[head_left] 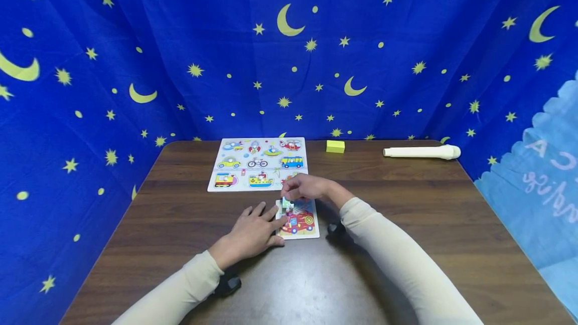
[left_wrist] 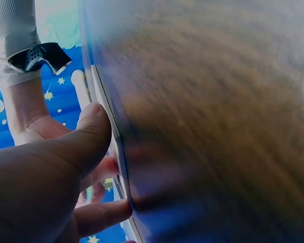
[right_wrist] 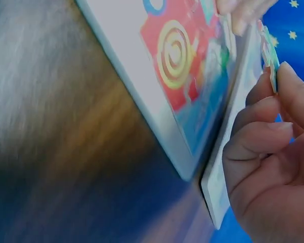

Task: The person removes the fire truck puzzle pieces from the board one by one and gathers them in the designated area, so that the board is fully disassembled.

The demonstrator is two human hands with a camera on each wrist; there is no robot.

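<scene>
A small jigsaw puzzle (head_left: pixel 301 223) with a red vehicle picture lies flat in its white-edged tray on the table. Above its upper left part, my right hand (head_left: pixel 308 187) pinches a greenish puzzle piece (head_left: pixel 287 203) between thumb and fingers. The right wrist view shows that thin puzzle piece (right_wrist: pixel 269 50) edge-on, raised over the tray (right_wrist: pixel 136 98). My left hand (head_left: pixel 253 229) has its fingers spread; the index finger reaches over the tray's left side and the thumb lies near its lower left corner. In the left wrist view, the left thumb (left_wrist: pixel 93 131) is beside the tray's edge.
Behind the small puzzle lies a larger white vehicle puzzle board (head_left: pixel 241 169); my right hand overlaps its lower right corner. A yellow block (head_left: pixel 335 147) and a white microphone-shaped stick (head_left: pixel 417 152) sit along the back edge, before a blue star-patterned curtain (head_left: pixel 244 59).
</scene>
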